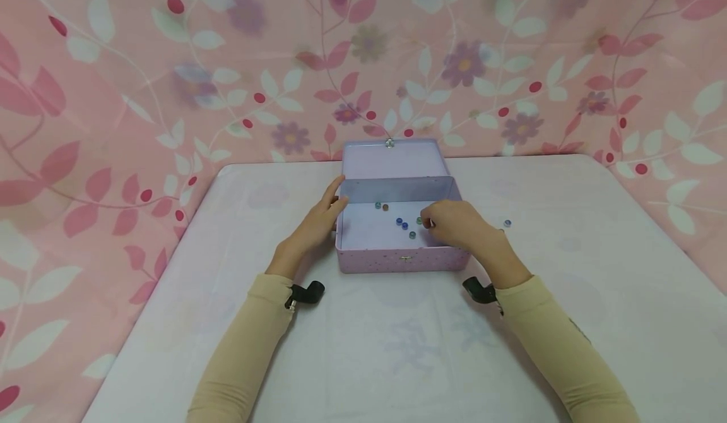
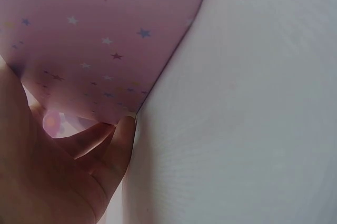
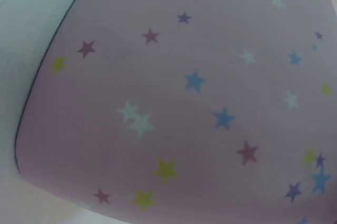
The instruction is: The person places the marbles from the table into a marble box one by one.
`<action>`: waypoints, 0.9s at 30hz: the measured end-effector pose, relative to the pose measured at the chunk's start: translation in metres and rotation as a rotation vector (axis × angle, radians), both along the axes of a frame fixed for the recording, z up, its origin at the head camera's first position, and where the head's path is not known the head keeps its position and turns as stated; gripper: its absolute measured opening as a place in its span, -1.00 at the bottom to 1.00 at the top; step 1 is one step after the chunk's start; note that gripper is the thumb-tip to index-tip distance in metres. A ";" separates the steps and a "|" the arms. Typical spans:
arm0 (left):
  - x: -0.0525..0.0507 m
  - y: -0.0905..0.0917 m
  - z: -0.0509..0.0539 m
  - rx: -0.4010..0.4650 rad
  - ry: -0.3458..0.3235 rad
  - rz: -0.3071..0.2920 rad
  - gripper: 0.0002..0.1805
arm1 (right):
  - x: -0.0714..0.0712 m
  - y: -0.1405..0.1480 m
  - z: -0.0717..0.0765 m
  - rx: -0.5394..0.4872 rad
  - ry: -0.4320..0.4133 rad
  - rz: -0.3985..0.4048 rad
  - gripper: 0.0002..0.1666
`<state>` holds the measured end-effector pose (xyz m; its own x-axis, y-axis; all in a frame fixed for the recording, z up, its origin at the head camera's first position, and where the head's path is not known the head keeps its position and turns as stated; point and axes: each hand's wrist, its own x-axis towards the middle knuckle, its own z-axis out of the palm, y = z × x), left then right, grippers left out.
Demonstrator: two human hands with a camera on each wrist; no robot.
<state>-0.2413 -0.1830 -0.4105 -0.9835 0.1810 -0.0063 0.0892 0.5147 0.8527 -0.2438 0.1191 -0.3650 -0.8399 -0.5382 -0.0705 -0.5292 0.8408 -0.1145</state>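
Observation:
A pink-purple tin box point(image 1: 375, 261) stands with its lid point(image 1: 392, 160) raised at the back. Inside lie several small glass beads, among them a blue one point(image 1: 399, 221), a brown one point(image 1: 385, 208) and a greenish one point(image 1: 412, 235). The left hand point(image 1: 315, 224) rests against the box's left side, fingers extended; in the left wrist view its fingers point(image 2: 124, 142) touch the star-patterned wall point(image 2: 105, 40). The right hand point(image 1: 457, 224) reaches over the right wall into the box, fingers bent down near a green bead point(image 1: 419, 220); its fingertips are partly hidden. The right wrist view shows only the starry wall point(image 3: 174, 103).
One bead point(image 1: 508, 223) lies on the white tablecloth point(image 1: 568, 252) to the right of the box. A pink floral curtain point(image 1: 289, 63) hangs behind the table. Black wrist cameras point(image 1: 308, 292) sit at both cuffs.

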 end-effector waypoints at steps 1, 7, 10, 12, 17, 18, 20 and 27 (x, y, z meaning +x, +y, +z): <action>0.000 0.000 0.000 0.000 0.002 0.001 -0.34 | 0.000 0.000 0.000 0.000 0.000 -0.002 -0.85; 0.000 -0.001 -0.001 0.010 -0.006 -0.002 -0.33 | 0.000 0.000 0.000 -0.005 -0.007 -0.005 -0.86; 0.000 -0.001 -0.002 0.011 -0.011 0.001 -0.34 | 0.000 0.001 0.000 -0.018 -0.016 -0.008 -0.87; 0.000 0.000 -0.002 0.011 -0.010 0.004 -0.35 | 0.000 0.002 0.001 -0.036 -0.028 -0.010 -0.87; 0.001 0.000 -0.002 0.005 0.003 -0.006 -0.34 | -0.001 0.004 0.002 -0.080 -0.041 0.005 -0.84; 0.001 0.000 -0.002 0.004 0.006 -0.008 -0.34 | -0.001 0.004 0.002 -0.088 -0.042 0.007 -0.83; 0.001 0.000 -0.003 0.001 0.011 -0.011 -0.32 | -0.001 0.005 0.002 -0.106 -0.045 0.009 -0.81; 0.001 -0.001 -0.004 0.003 0.015 -0.014 -0.32 | -0.003 0.007 0.003 -0.162 -0.052 0.012 -0.79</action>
